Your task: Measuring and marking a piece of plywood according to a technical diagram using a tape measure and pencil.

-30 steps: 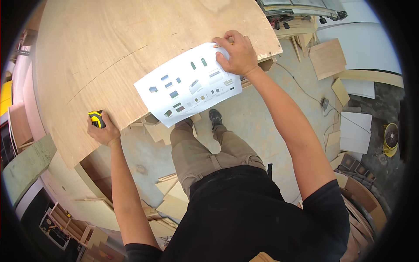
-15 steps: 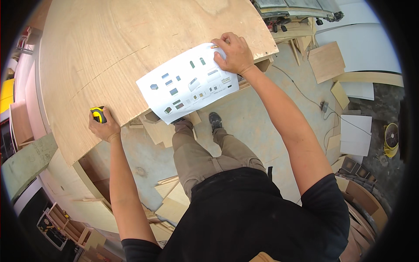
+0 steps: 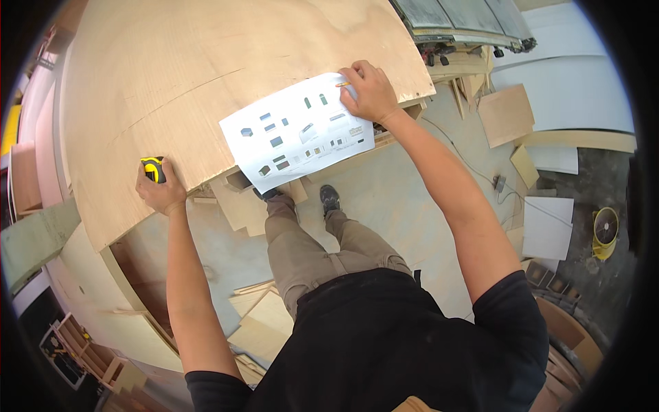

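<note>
Left hand [image 3: 159, 189] clamps yellow tape measure [image 3: 152, 169] at plywood sheet [image 3: 206, 75] edge. Right hand [image 3: 371, 93] presses flat on printed paper [image 3: 295, 134], pencil [image 3: 342, 84] under fingers (barely visible). Paper lies between both hands, overhanging the sheet's edge.

Wood offcuts [image 3: 506, 113] on floor, yellow fan [image 3: 605, 232] nr right.

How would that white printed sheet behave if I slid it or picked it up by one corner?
The printed sheet looks like thin paper, so it would probably flop and bend if lifted by a corner. Its near edge overhangs the plywood panel, so a push toward you could likely tip it off. The right hand rests on it; without that weight it probably slides easily.
</note>
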{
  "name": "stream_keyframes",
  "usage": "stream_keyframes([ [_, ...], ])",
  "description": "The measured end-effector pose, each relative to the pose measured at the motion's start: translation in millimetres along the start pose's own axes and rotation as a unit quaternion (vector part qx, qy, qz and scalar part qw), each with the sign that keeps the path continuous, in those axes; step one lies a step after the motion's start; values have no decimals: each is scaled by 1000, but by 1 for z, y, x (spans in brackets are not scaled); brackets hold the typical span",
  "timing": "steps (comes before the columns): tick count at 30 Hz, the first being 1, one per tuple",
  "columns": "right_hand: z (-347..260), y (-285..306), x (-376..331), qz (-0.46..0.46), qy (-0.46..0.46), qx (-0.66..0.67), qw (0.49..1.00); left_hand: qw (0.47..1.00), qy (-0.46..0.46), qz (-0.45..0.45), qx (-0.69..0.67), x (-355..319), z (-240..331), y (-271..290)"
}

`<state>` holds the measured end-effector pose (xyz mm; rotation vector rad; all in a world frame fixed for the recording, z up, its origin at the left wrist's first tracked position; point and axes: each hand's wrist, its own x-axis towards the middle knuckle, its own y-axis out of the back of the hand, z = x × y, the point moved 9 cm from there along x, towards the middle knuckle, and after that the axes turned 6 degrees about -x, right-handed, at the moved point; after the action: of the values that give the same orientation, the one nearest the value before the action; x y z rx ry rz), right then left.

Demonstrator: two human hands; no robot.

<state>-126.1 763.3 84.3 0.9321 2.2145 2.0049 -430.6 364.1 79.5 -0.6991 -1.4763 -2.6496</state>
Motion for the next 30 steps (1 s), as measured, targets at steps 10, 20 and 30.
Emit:
stream_keyframes([
  [10,17,-28,15,-272,-57,73,958,1000,19,-4,-9,0,0,5],
  [20,-14,29,-25,-294,-125,160,934,997,-1,-53,-53,-3,1,25],
  [30,7,44,-106,-117,-71,223,965,957,85,-255,-109,-295,-108,68],
])
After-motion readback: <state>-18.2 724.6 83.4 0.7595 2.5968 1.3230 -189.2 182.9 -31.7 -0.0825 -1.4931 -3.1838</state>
